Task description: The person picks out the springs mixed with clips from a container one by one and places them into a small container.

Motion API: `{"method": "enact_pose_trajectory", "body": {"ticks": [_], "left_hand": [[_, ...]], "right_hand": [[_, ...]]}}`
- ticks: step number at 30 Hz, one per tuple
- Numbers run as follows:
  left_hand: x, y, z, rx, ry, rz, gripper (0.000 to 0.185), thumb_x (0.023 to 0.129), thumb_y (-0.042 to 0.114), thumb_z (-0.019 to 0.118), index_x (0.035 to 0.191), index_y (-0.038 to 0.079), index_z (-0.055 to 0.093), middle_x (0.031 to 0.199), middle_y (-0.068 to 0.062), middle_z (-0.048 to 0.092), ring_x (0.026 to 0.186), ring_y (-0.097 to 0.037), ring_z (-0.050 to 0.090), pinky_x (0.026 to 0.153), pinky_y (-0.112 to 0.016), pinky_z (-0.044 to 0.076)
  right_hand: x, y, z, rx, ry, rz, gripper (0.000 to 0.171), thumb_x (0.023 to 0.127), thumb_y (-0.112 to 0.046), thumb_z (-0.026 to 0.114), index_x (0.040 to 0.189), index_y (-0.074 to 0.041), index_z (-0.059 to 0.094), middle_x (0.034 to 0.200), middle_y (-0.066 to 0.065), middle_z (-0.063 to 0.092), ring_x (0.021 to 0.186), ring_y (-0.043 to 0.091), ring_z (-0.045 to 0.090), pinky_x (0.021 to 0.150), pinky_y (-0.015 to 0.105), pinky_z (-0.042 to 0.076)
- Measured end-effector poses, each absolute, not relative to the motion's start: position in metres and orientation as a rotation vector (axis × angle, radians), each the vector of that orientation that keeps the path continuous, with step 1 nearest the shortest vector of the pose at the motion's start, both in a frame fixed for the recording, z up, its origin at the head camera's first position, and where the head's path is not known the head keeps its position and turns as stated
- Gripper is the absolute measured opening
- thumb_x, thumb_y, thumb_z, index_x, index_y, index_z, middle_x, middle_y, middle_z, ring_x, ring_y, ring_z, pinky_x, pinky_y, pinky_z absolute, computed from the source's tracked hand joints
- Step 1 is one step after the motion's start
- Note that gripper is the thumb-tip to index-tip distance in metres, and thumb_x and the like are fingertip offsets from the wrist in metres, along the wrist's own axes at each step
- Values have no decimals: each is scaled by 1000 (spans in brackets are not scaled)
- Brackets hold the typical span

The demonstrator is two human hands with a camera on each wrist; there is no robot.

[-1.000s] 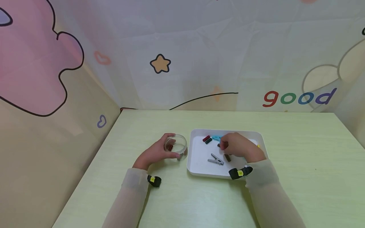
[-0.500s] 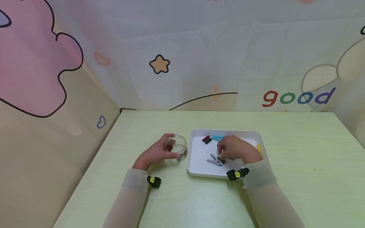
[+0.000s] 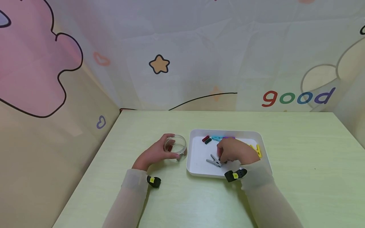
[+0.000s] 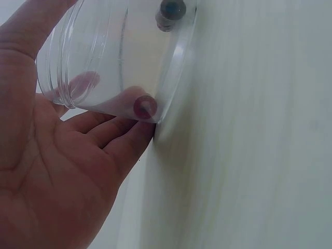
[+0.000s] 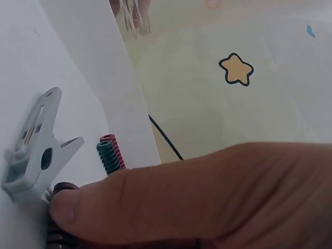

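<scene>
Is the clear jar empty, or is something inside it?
Not empty: the left wrist view shows a red piece and a dark piece inside the jar.

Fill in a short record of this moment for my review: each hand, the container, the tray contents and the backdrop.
Left hand: grips clear container
Container contents: red piece, dark piece
Container position: left of white tray
Right hand: in tray, pinches dark spring
Nearest to right hand: gray clip, lying beside that spring
Also in tray: red spring, green spring, blue clip, yellow clip, purple item partly hidden
Backdrop: printed star, word "good"
</scene>
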State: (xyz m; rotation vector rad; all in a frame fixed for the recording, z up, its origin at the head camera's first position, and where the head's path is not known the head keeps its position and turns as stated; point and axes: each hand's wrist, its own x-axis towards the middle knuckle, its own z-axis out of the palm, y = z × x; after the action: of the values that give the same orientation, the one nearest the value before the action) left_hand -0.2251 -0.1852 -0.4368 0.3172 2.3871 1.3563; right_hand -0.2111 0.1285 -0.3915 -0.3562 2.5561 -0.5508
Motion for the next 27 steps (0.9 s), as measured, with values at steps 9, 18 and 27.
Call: {"method": "enact_pose_trajectory", "body": {"ticks": [9, 18, 27], "left_hand": [[-226, -185, -436, 319, 2396, 1348, 91, 69, 40, 87, 142, 31, 32, 145, -6, 48, 126, -19, 51, 109, -43, 37], [-224, -185, -436, 317, 2379, 1363, 90, 70, 38, 87, 142, 31, 32, 146, -6, 48, 127, -19, 51, 110, -43, 37], [-224, -185, -435, 299, 2383, 1349, 90, 73, 34, 86, 143, 30, 30, 147, -6, 46, 128, -20, 50, 110, -44, 37]], "right_hand": [[-212, 129, -392, -343, 2557, -554, 12, 79, -5, 75, 80, -13, 67, 77, 2, 61, 74, 19, 53, 62, 27, 44], [-213, 135, -388, -395, 2619, -558, 8, 80, -8, 75, 83, -14, 73, 87, 1, 64, 81, 20, 53, 65, 27, 47], [-215, 139, -381, -424, 2671, -604, 12, 78, -11, 77, 88, -14, 71, 86, 0, 65, 80, 20, 54, 67, 29, 49]]}}
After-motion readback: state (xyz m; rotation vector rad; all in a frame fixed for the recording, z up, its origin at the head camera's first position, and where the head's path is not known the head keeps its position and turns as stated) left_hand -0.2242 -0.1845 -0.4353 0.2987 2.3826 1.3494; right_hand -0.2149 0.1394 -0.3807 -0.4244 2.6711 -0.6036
